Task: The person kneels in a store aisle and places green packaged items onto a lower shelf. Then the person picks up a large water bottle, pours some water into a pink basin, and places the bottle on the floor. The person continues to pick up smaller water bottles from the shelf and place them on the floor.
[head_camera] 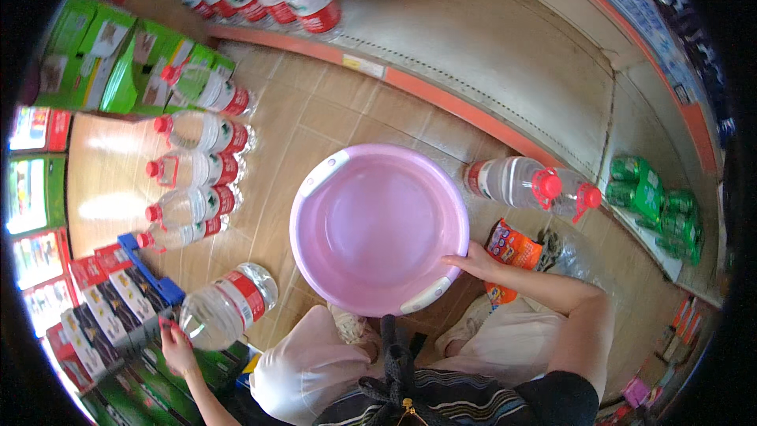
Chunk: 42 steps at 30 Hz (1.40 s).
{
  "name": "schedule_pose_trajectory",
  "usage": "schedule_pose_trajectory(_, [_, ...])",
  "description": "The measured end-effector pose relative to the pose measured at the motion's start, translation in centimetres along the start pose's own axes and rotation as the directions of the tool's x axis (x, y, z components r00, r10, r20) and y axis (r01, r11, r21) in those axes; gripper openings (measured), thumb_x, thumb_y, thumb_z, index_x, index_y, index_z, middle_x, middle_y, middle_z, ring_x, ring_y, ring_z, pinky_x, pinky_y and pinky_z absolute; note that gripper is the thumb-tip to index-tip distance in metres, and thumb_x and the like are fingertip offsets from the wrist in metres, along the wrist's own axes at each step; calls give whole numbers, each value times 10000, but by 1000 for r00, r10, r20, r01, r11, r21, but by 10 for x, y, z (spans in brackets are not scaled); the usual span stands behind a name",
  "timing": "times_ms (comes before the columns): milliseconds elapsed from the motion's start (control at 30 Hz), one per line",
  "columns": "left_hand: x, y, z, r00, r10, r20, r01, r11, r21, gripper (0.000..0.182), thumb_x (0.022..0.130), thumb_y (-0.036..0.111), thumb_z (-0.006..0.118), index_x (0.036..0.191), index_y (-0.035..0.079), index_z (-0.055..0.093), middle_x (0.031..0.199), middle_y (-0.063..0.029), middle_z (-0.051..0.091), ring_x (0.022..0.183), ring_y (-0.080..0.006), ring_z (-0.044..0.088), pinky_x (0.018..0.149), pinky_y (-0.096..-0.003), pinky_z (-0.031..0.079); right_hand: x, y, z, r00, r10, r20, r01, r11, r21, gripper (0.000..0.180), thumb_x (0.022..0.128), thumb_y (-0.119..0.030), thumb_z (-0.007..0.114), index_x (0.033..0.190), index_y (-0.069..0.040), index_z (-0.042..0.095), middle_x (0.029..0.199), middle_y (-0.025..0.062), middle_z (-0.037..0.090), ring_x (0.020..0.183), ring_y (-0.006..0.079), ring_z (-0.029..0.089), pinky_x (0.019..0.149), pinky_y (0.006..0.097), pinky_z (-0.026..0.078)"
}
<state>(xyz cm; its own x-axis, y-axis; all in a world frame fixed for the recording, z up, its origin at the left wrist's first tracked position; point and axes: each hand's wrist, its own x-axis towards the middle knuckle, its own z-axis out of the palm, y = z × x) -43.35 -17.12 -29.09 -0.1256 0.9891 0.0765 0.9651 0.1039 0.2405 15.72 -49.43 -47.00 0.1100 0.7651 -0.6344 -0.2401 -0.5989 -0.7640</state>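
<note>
My right hand [479,261] grips the near right rim of a pink plastic basin [384,225], thumb over the edge. The basin has white handle patches on its rim and nothing inside; it sits before my knees. At the left, my left hand [176,348] is closed around the red neck handle of a large clear water bottle [227,305]. This bottle is tilted, its base pointing away to the upper right. Most of its cap and handle is hidden by my fingers. Beside my right wrist lies an orange printed bag [514,248], partly covered by my forearm.
Several similar bottles [204,168] stand in a row on the tiled floor at left, others [313,6] on the low shelf [473,29]. Two more [508,180] stand right of the basin. Green cartons [100,59], stacked boxes [112,307] and green bottle packs [644,189] flank the space.
</note>
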Motion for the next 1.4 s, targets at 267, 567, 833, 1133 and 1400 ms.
schedule_pose_trajectory(267, [-24, 65, 0, 978, 185, -97, -132, 907, 400, 179, 855, 217, 452, 858, 77, 563, 715, -200, 604, 639, -400, 577, 559, -484, 436, 57, -30, 26, 991, -61, 123, 71, 994, -83, 505, 831, -238, 642, 1214, 27, 448, 1074, 132, 575, 962, 193, 571, 816, 329, 495])
schedule_pose_trajectory(567, [-23, 63, 6, 952, 263, -153, -190, 907, 377, 139, 850, 160, 451, 815, 64, 545, 714, -173, 597, 652, -374, 581, 584, -456, 448, 98, -45, 108, 985, -65, 158, 31, 977, 213, 557, 825, -258, 642, 1224, 37, 389, 1043, 146, 557, 869, 181, 616, 569, 269, 573])
schedule_pose_trajectory(833, [-27, 76, 2, 883, 455, -113, -406, 863, 301, 163, 794, 102, 491, 912, -5, 525, 1006, -193, 520, 923, -365, 496, 802, -427, 406, 121, -63, 133, 980, -113, 161, 72, 968, 241, 581, 823, -274, 637, 1241, 28, 370, 1040, 161, 552, 826, 202, 632, 524, 276, 587])
schedule_pose_trajectory(1133, [14, 62, -25, 277, 779, 563, -944, 330, 7, 388, 712, 230, 531, 982, -48, 531, 1097, -262, 476, 999, -446, 453, 873, -525, 366, 162, -72, 119, 985, -152, 81, 162, 978, -131, 468, 793, -440, 656, 895, 17, 670, 758, 147, 665, 651, 195, 661, 552, 317, 539])
schedule_pose_trajectory(1400, [36, 58, -20, -64, 788, 612, -940, 158, -301, 706, 797, 608, 442, 1072, -27, 584, 1119, -239, 548, 966, -413, 512, 792, -516, 375, 154, -95, 118, 986, 0, 167, 11, 998, -64, 668, 815, -356, 663, 1283, 15, 366, 1055, 204, 601, 854, 238, 653, 589, 336, 590])
